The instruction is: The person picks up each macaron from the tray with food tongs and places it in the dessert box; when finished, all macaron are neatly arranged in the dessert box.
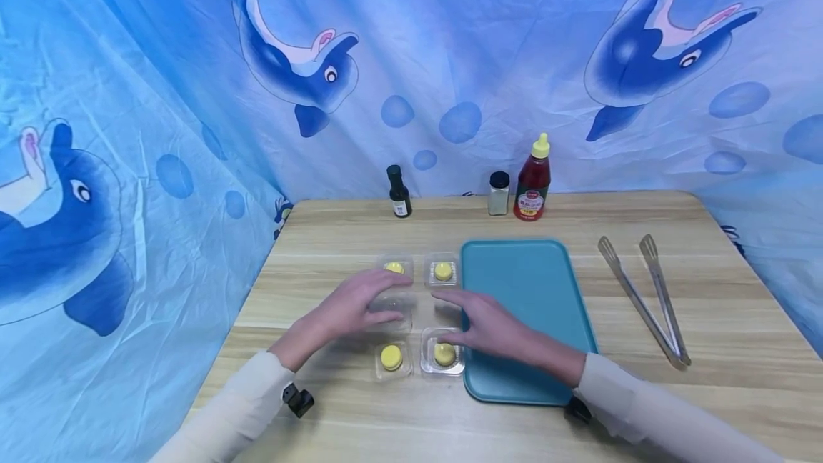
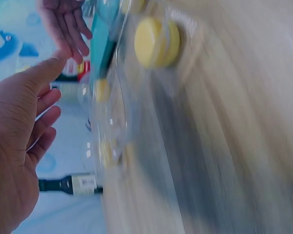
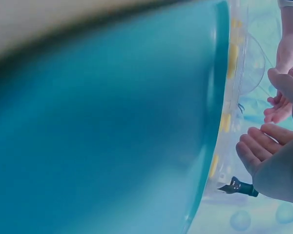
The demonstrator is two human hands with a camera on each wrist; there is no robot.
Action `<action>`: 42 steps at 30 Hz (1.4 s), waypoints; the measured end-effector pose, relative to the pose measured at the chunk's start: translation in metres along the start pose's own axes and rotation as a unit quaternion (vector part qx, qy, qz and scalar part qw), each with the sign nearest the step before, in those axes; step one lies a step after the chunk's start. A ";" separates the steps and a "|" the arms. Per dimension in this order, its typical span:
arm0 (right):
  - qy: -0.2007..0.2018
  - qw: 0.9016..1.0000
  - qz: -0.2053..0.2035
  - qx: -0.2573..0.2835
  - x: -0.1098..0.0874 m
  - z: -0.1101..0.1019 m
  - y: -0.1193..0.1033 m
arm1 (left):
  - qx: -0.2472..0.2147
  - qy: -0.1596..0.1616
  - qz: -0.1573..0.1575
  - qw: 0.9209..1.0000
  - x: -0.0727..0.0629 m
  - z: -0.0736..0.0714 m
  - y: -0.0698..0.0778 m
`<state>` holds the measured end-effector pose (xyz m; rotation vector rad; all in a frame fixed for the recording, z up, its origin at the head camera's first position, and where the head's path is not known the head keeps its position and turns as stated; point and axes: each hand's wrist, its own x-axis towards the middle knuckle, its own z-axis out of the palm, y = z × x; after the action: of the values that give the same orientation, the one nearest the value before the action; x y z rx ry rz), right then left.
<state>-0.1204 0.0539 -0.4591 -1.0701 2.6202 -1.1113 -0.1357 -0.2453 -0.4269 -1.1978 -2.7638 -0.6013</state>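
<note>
Several yellow macarons sit in small clear plastic boxes on the table, such as one macaron point(image 1: 391, 357) at the near left and another point(image 1: 444, 271) at the far right of the group. My left hand point(image 1: 352, 304) hovers over the left side of these boxes with its fingers spread and holds nothing. Below it, a clear box point(image 1: 393, 321) is partly hidden. My right hand point(image 1: 486, 324) is held above the left edge of the teal tray point(image 1: 524, 270), palm turned inward, fingers extended, also holding nothing. In the left wrist view a macaron point(image 2: 156, 43) appears blurred.
Metal tongs point(image 1: 649, 306) lie spread on the table, right of the tray. Along the back edge stand a small dark bottle point(image 1: 399, 195), a black-capped jar point(image 1: 498, 195) and a red sauce bottle point(image 1: 532, 188). A blue dolphin-print curtain point(image 1: 411, 56) hangs behind the table.
</note>
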 end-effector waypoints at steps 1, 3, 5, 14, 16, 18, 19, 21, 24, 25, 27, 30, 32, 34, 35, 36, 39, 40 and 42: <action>-0.004 1.000 -0.004 0.005 0.004 0.001 -0.001 | -0.001 0.003 -0.001 1.000 -0.002 -0.001 -0.004; -0.013 1.000 -0.008 0.011 0.010 0.003 -0.001 | -0.003 0.006 -0.010 1.000 -0.007 -0.002 -0.011; -0.021 1.000 -0.009 0.016 0.016 0.006 -0.001 | -0.002 0.007 -0.023 1.000 -0.011 -0.003 -0.018; -0.028 0.999 -0.038 -0.003 0.037 0.021 0.003 | 0.014 0.003 -0.056 0.998 -0.032 -0.003 -0.045; -0.031 0.999 -0.041 -0.001 0.041 0.024 0.002 | 0.020 -0.003 -0.069 0.997 -0.036 -0.002 -0.050; -0.036 0.998 -0.042 0.001 0.045 0.027 0.001 | 0.019 -0.009 -0.083 0.996 -0.040 0.000 -0.053; -0.038 0.998 -0.042 0.000 0.046 0.028 0.001 | 0.017 -0.011 -0.088 0.996 -0.041 0.000 -0.054; -0.041 0.998 -0.040 -0.001 0.049 0.031 0.000 | 0.010 -0.016 -0.095 0.995 -0.043 0.001 -0.054; -0.043 0.999 -0.031 0.002 0.052 0.034 -0.003 | 0.001 -0.021 -0.100 0.995 -0.045 0.002 -0.053; -0.043 0.999 -0.028 0.001 0.053 0.035 -0.003 | 0.000 -0.023 -0.100 0.995 -0.045 0.003 -0.053; -0.041 0.999 -0.024 -0.003 0.055 0.037 -0.004 | -0.001 -0.027 -0.100 0.995 -0.046 0.004 -0.052; -0.038 0.999 -0.017 -0.013 0.058 0.040 -0.003 | 0.001 -0.032 -0.099 0.995 -0.047 0.006 -0.053; -0.037 0.999 -0.013 -0.018 0.059 0.042 -0.003 | 0.002 -0.034 -0.097 0.995 -0.047 0.008 -0.054; -0.035 0.999 -0.010 -0.020 0.061 0.042 -0.002 | 0.004 -0.034 -0.095 0.995 -0.048 0.009 -0.054; -0.035 0.999 -0.009 -0.020 0.061 0.043 -0.002 | 0.004 -0.035 -0.093 0.995 -0.048 0.009 -0.054; -0.035 0.999 -0.009 -0.018 0.062 0.042 -0.003 | 0.004 -0.035 -0.092 0.995 -0.048 0.010 -0.055; -0.034 0.999 -0.008 -0.014 0.063 0.043 -0.004 | 0.005 -0.040 -0.090 0.995 -0.048 0.011 -0.055; -0.036 0.999 -0.005 -0.011 0.064 0.043 -0.005 | 0.005 -0.042 -0.089 0.995 -0.048 0.011 -0.054; -0.037 0.999 -0.002 -0.006 0.064 0.043 -0.005 | 0.007 -0.044 -0.089 0.995 -0.048 0.012 -0.054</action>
<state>-0.1506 -0.0155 -0.4762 -1.0963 2.5731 -1.0364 -0.1402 -0.3072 -0.4652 -1.0066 -2.9650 -0.5545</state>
